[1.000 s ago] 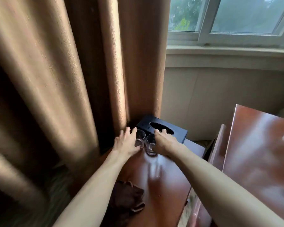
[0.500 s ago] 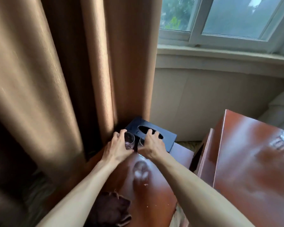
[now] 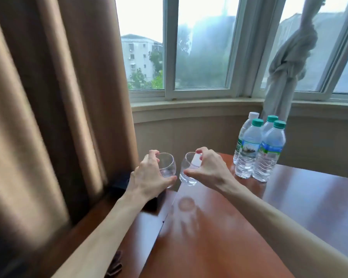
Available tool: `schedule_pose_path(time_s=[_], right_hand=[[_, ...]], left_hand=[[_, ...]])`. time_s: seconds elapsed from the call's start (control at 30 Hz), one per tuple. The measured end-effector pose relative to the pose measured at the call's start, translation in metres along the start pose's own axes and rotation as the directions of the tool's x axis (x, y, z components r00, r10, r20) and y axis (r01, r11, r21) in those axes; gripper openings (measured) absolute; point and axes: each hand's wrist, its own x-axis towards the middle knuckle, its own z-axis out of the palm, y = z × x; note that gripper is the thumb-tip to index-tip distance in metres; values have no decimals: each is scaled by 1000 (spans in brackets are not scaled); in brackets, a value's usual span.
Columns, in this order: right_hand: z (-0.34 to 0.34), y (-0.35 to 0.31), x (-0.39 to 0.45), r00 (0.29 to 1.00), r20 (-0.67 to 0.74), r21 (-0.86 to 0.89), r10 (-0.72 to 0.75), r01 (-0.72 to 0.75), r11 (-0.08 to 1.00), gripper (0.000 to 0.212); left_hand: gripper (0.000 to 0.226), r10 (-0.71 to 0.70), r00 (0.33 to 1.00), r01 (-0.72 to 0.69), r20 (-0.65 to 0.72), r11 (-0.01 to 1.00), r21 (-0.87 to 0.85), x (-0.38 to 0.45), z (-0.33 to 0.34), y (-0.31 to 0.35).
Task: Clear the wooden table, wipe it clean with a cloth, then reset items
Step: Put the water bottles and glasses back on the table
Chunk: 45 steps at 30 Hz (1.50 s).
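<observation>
Left hand (image 3: 147, 177) gripping a clear glass (image 3: 167, 164), right hand (image 3: 207, 167) gripping a tilted second glass (image 3: 189, 169) above the wooden table (image 3: 219, 237), water bottles (image 3: 257, 151) just right of it

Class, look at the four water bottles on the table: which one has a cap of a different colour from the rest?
The rearmost bottle, furthest left in the cluster, has a white cap; the other three bottles wear green caps.
</observation>
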Motion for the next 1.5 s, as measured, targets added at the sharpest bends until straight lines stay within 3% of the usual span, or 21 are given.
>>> schedule_pose_path(time_s=[0.07, 0.23, 0.47, 0.77, 0.9, 1.1, 1.5], right_hand=[[-26, 26, -22, 997, -72, 35, 33, -31, 999, 58], [-68, 94, -68, 975, -165, 47, 149, -143, 989, 87], [-98, 166, -98, 938, -247, 53, 243, -237, 970, 76], [-89, 198, -92, 939, -240, 94, 248, -231, 968, 81], [-79, 205, -98, 942, -200, 133, 271, -248, 959, 110], [-67, 212, -92, 912, -245, 169, 328, -293, 941, 84], [-62, 209, -48, 901, -251, 186, 354, -314, 931, 72]], left_hand=[[92, 31, 999, -30, 21, 999, -41, -11, 23, 33], [87, 121, 988, -115, 98, 991, -64, -26, 79, 102], [85, 212, 967, -203, 141, 976, -76, -26, 142, 165], [90, 249, 960, -240, 130, 968, -75, -23, 178, 171], [107, 241, 962, -221, 133, 964, -149, -33, 182, 167], [82, 217, 973, -196, 78, 956, -218, -25, 188, 156], [85, 176, 983, -162, 57, 968, -194, 17, 207, 158]])
